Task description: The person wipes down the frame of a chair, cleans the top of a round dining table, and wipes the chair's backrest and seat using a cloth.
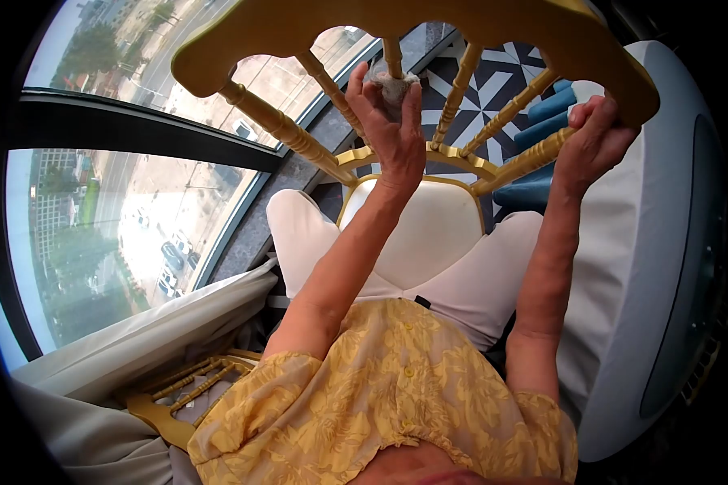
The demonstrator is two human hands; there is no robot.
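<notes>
A gold chair [429,20] with turned spindles stands in front of me, its white seat cushion [412,230] between my knees. My left hand [390,133] is raised to the backrest, with fingers closed around a crumpled greyish cloth [394,90]. The cloth is pressed against the middle spindle [391,56], just under the top rail. At the right end of the backrest, my right hand [592,149] grips the outer post [534,162] close below the top rail. Part of its fingers are hidden behind the post.
A large window [129,234] with a dark frame runs along the left, with white curtain fabric [154,331] below it. Another gold chair [158,416] is behind me at lower left. A table with a pale cloth [615,267] stands close at right. Blue rounded shapes [546,121] lie beyond the backrest.
</notes>
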